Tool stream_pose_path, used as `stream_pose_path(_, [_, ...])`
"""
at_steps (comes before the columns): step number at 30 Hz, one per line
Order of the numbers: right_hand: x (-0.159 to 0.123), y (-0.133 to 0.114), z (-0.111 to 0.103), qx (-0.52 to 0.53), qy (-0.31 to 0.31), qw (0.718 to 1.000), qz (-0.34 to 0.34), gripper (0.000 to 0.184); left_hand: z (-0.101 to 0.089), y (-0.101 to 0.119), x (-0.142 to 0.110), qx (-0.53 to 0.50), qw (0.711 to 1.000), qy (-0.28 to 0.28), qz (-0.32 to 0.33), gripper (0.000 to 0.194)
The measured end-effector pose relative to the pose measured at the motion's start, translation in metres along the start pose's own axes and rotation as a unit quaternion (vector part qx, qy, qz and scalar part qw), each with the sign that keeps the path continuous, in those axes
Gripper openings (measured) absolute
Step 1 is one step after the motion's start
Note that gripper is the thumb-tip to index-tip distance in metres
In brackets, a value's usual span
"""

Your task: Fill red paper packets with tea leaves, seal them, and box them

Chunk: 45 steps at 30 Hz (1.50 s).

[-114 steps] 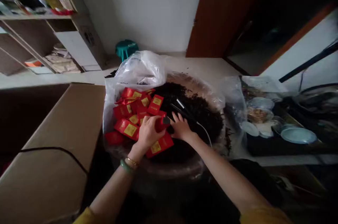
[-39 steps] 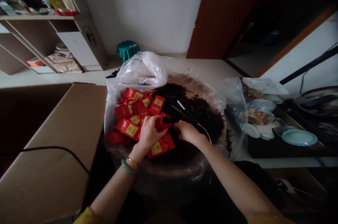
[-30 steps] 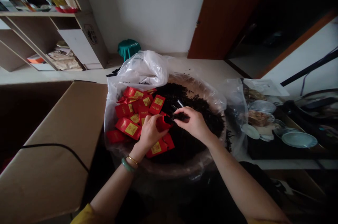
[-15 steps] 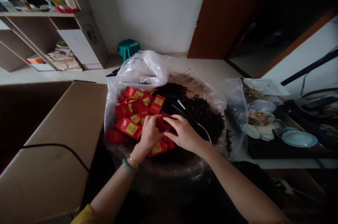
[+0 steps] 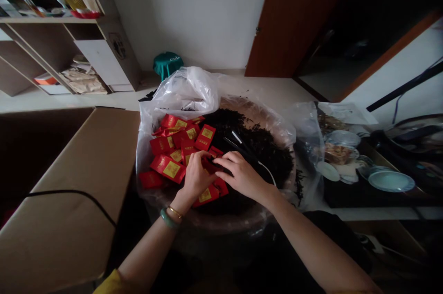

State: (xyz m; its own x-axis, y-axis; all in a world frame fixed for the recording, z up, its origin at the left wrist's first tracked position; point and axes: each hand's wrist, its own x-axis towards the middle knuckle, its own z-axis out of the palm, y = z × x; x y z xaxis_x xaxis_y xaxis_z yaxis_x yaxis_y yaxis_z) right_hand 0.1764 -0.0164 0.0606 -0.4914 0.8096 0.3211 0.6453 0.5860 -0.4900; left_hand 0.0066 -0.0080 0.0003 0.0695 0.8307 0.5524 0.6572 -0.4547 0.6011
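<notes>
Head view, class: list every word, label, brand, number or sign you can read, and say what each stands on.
Nothing can be read with certainty.
Red packets: yellow labels and small gold print, too small to read.
Teal object by the wall: pale lettering, too blurred to read.
Cabinet side: dark print, too blurred to read.

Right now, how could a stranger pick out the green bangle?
Find the big plastic-lined basin holding red packets and dark leaves. Follow the left hand back to its wrist. Beside a slim gold bracelet, the bangle is the thicker, green ring.
</notes>
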Motion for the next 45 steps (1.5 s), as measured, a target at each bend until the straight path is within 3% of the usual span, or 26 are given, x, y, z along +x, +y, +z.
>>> stream_pose_path(3, [0.001, 0.004, -0.002, 0.012, 0.002, 1.0, 0.01, 0.01, 0.001, 0.0, 0.001, -0.006, 1.0, -0.015, 0.007, 0.054])
stream_pose_path(9, [0.001, 0.02, -0.025, 0.03, 0.081, 0.995, 0.049, 0.01, -0.003, 0.002, 0.004, -0.001, 1.0, -0.008, 0.022, 0.058])
stream_pose_path(11, [-0.001, 0.019, -0.027, 0.026, 0.068, 0.997, 0.031, 0.005, -0.003, 0.002, 0.003, -0.008, 1.0, 0.009, 0.028, 0.058])
stream_pose_path(14, [-0.003, 0.01, -0.019, 0.051, 0.029, 0.998, -0.015, 0.015, -0.001, 0.001, 0.001, -0.013, 0.999, 0.016, 0.033, 0.061])
stream_pose_path(19, [-0.003, 0.006, 0.003, -0.007, -0.046, 0.999, -0.006, 0.023, -0.001, 0.0, 0.002, -0.01, 0.998, -0.043, 0.041, 0.06])
stream_pose_path(22, [-0.001, 0.011, 0.006, 0.029, -0.005, 0.999, -0.017, 0.022, -0.006, -0.001, 0.006, 0.0, 0.995, -0.077, 0.061, 0.041])
stream_pose_path(27, [0.003, 0.011, -0.002, 0.126, 0.107, 0.986, -0.017, 0.01, -0.013, -0.001, 0.011, -0.038, 0.994, -0.07, 0.073, 0.016])
stream_pose_path(30, [0.003, 0.007, -0.005, 0.133, 0.097, 0.986, 0.006, 0.01, -0.013, 0.0, 0.01, -0.051, 0.993, -0.074, 0.08, 0.017])
stream_pose_path(36, [0.002, 0.01, -0.004, 0.151, 0.038, 0.985, 0.071, 0.009, -0.011, -0.001, 0.009, -0.051, 0.985, -0.133, 0.097, 0.023])
stream_pose_path(41, [0.001, 0.019, -0.016, 0.178, 0.105, 0.973, 0.099, 0.01, -0.012, -0.003, 0.01, -0.061, 0.987, -0.136, 0.056, 0.03])
stream_pose_path(45, [0.0, 0.027, -0.032, 0.107, 0.144, 0.98, 0.09, 0.015, -0.013, -0.005, 0.01, -0.054, 0.989, -0.135, 0.033, 0.03])
